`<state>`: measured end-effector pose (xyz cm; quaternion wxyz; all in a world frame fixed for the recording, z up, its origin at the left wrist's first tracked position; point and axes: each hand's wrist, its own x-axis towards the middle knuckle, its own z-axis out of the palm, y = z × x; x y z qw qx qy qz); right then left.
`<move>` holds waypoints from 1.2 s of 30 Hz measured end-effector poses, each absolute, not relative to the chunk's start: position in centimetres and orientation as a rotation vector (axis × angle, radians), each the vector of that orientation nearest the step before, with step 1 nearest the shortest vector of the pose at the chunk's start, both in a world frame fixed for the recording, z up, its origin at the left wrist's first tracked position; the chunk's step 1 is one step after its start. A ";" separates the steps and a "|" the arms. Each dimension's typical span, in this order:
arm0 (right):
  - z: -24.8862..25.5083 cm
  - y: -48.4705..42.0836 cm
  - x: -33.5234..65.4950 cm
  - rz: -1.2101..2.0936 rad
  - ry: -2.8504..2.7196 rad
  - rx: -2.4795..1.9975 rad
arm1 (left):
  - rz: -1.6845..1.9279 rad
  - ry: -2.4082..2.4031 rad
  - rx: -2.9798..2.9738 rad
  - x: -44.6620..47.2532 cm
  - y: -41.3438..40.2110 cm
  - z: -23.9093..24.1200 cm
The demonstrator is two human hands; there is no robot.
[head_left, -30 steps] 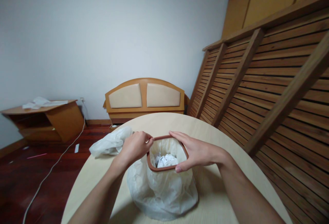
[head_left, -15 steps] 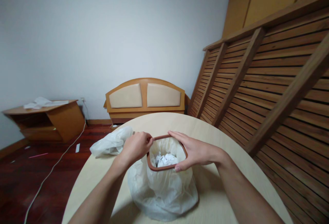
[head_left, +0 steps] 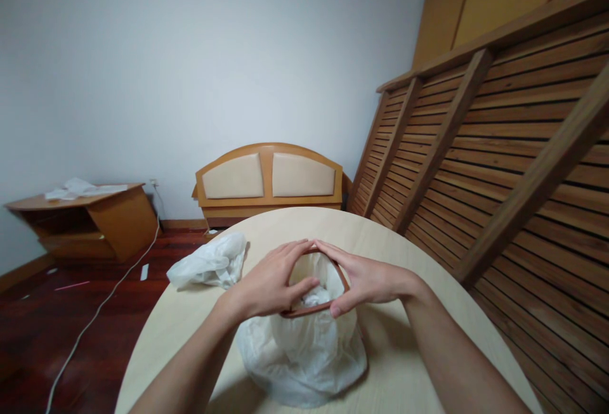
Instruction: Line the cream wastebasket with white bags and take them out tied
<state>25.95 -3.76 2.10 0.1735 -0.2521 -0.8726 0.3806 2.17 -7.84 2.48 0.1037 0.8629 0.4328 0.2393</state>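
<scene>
Now L hand [head_left: 269,284] quit pinching; both grips clasp bin rim [head_left: 307,312], R hand [head_left: 366,281] unchanged.

The left hand [head_left: 271,282] and right hand [head_left: 365,278] lie spread on the brown bin rim [head_left: 307,313]. Their fingers meet at its far edge, the left thumb dipping inside and the right thumb on the near edge. Crumpled paper [head_left: 314,298] shows between the thumbs. Below the fingers a white bag [head_left: 304,354] drapes onto the worktop [head_left: 409,369]. A second bag [head_left: 209,265] lies left of the left fingers.
</scene>
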 end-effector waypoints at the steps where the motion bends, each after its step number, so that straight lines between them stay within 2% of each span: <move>1: 2.1 -3.7 26.0 1.090 -2.464 -0.698 | 0.664 1.213 2.554 2.4 -8.1 2.7; 9: 2.4 -3.5 25.8 1.120 -2.457 -0.519 | 0.520 1.183 2.552 2.8 -8.5 2.7; 15: 1.8 -3.4 26.6 1.217 -2.432 -0.762 | 0.517 1.208 2.599 2.9 -8.4 2.6; 36: 2.2 -2.7 28.0 1.173 -2.483 -0.728 | 0.496 1.180 2.603 2.7 -8.1 3.0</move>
